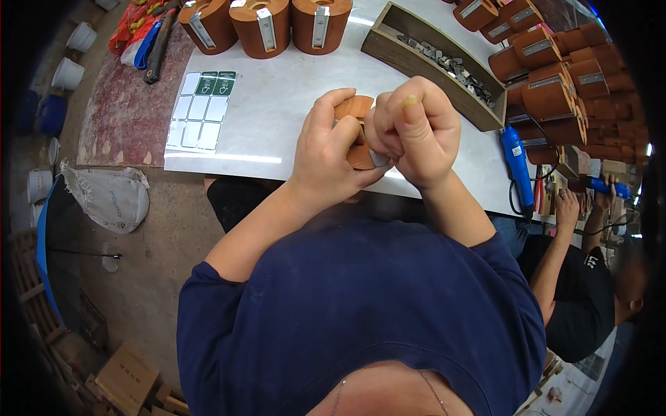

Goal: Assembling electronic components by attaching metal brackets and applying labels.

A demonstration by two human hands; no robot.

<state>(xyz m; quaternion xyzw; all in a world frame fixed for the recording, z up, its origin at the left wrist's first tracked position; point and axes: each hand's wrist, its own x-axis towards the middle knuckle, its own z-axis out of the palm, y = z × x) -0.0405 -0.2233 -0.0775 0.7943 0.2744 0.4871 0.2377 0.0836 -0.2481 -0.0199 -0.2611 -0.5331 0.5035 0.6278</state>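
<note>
Above the near edge of the white table, my left hand is closed around a reddish-brown wooden cylinder, partly hidden by the fingers. A small grey metal part shows at its lower right edge. My right hand is a fist with the thumb on top, pressed against the cylinder's right side. Whatever its curled fingers grip is hidden. Straight beyond, a long wooden box holds many small metal pieces. Three similar brown cylinders with metal strips set into their sides stand at the far left of the table.
A sheet of white and green labels lies left of my hands. To the right are a blue power tool with a cord and many stacked brown cylinders. A co-worker in a black shirt sits at right, holding another blue tool.
</note>
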